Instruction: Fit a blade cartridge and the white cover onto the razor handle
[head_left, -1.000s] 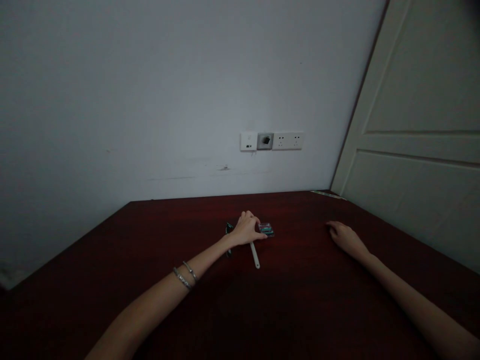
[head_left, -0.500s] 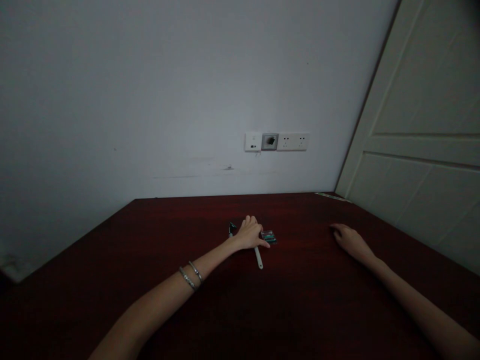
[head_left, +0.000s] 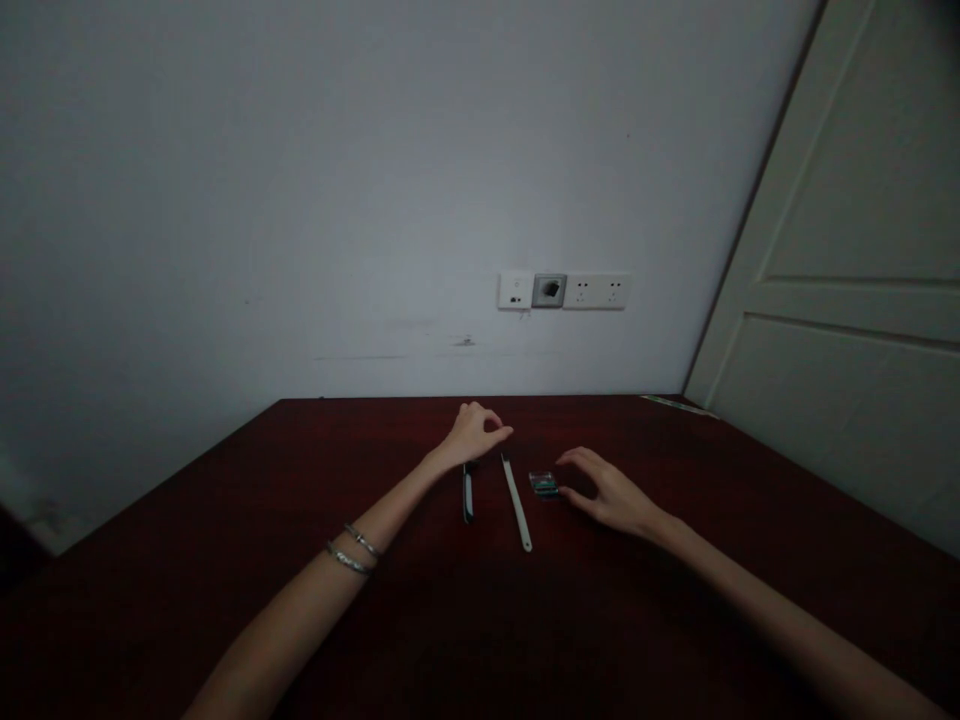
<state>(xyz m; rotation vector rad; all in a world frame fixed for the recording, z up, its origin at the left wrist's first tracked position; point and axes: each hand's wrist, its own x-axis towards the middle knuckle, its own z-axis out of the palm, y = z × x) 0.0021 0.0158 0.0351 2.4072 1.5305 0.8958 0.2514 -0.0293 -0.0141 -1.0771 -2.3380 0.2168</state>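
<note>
My left hand (head_left: 476, 434) is above the table's far half, its fingers curled and its thumb stretched out, with nothing visible in its grasp. Just below its wrist lies a slim dark-and-pale tool (head_left: 468, 497), its top end partly hidden by the hand. To the right of that, a long white handle (head_left: 517, 508) with a hole at its near end and a small dark far tip lies on the table. My right hand (head_left: 606, 490) is open, its thumb and fingers spread at the right edge of a small clear-and-green packet (head_left: 544, 484); I cannot tell whether they touch it.
The dark red table (head_left: 375, 620) meets a pale wall, where a row of sockets (head_left: 564, 291) is mounted. A panelled white door (head_left: 847, 330) stands on the right. A thin pale strip (head_left: 679, 406) lies at the table's far right corner.
My left hand has lifted off the white handle and moved slightly left and away. My right hand has come in from the right to the packet, its fingers spreading. The view has shifted slightly.
</note>
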